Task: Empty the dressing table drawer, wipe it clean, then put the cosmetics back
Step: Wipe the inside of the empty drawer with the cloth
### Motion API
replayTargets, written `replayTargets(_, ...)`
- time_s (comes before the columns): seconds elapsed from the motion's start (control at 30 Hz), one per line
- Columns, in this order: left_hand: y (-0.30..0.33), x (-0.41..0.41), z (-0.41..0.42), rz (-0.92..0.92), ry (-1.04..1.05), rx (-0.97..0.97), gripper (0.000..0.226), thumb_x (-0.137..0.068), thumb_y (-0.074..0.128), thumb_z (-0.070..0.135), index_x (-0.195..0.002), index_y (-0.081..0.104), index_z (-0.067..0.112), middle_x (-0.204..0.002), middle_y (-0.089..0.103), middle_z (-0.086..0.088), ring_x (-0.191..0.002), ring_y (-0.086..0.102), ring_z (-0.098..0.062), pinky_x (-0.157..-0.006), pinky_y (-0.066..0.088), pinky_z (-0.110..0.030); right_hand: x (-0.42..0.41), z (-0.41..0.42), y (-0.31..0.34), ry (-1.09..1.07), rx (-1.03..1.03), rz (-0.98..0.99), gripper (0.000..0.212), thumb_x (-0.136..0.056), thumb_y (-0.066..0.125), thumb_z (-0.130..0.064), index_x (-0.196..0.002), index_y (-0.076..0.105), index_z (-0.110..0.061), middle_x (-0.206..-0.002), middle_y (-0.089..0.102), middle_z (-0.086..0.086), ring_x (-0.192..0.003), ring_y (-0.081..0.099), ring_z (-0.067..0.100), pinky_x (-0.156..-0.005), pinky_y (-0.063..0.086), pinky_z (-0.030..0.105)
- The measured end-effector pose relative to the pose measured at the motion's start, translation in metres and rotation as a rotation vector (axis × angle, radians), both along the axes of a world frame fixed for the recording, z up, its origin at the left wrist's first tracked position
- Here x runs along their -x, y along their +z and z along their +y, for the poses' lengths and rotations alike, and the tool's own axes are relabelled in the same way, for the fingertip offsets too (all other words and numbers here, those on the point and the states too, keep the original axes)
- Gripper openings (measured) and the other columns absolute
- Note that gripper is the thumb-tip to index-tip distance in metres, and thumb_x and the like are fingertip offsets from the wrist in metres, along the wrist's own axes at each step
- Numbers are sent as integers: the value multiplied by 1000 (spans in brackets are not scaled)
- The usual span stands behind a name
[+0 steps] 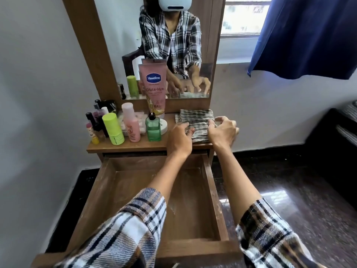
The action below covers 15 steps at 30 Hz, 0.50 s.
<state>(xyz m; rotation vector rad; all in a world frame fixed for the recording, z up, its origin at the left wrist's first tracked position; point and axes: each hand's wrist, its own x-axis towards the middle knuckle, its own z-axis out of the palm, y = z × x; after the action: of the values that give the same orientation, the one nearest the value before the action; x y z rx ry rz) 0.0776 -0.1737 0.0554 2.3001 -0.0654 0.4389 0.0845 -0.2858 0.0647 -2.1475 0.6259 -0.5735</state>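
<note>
The wooden drawer (185, 202) is pulled out towards me and holds nothing; pale dust streaks its floor. A folded grey checked cloth (198, 117) lies on the right of the dressing table top (135, 147). My left hand (178, 139) curls its fingers over the cloth's near left edge. My right hand (223, 131) grips its right side, thumb and fingers bent round the fabric. The cosmetics stand on the left of the top: a pink Vaseline tube (153, 88), a green glass bottle (153, 129), a pink bottle (131, 122), a lime-green stick (113, 129) and several small lipsticks (92, 124).
The mirror (173, 45) behind the table reflects both hands and the cloth. A white wall stands on the left. On the right are a window (243, 18), a blue curtain (305, 35) and dark furniture (336, 136) over a glossy dark floor.
</note>
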Motion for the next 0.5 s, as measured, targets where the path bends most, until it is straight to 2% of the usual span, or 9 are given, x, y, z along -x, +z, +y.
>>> replayTargets(0.1, -8, -6, 0, 16, -31, -66, 34, -93, 54, 30, -119, 63, 10, -127, 59, -7, -113, 55, -24, -92, 44, -32, -15, -6, -6, 59, 13, 133, 46, -87, 59, -44, -120, 58, -12, -129, 52, 16, -123, 43, 34, -103, 34, 36)
replayTargets(0.17, -10, -6, 1, 10, -33, -112, 34, -94, 51, 31, -117, 64, 10, -126, 59, -7, -113, 55, -25, -90, 43, -33, -22, -7, -12, 78, -17, 174, 51, -83, 62, -47, -115, 60, -8, -125, 56, 16, -120, 46, 35, -100, 38, 37)
replayTargets(0.23, -8, -2, 1, 16, -36, -142, 34, -96, 50, 30, -119, 63, 9, -129, 57, -9, -116, 52, -26, -92, 41, -33, -22, -6, -16, 77, -41, 149, 49, -81, 64, -47, -110, 63, -7, -121, 60, 16, -116, 51, 35, -96, 41, 36)
replayTargets(0.4, 1, 12, 0, 53, -70, -142, 30, -96, 48, 23, -114, 64, 5, -122, 59, -11, -110, 54, -28, -88, 42, -34, -8, -1, -10, 64, -39, 138, 41, -83, 65, -37, -116, 62, -13, -121, 62, 12, -119, 50, 32, -99, 39, 35)
replayTargets(0.5, 5, 27, 1, 78, -100, -113, 28, -96, 49, 19, -110, 65, 1, -125, 57, -13, -113, 52, -27, -92, 40, -32, 5, 1, -5, 88, -80, 195, 34, -83, 65, -33, -105, 63, -8, -111, 66, 14, -110, 58, 32, -88, 46, 35)
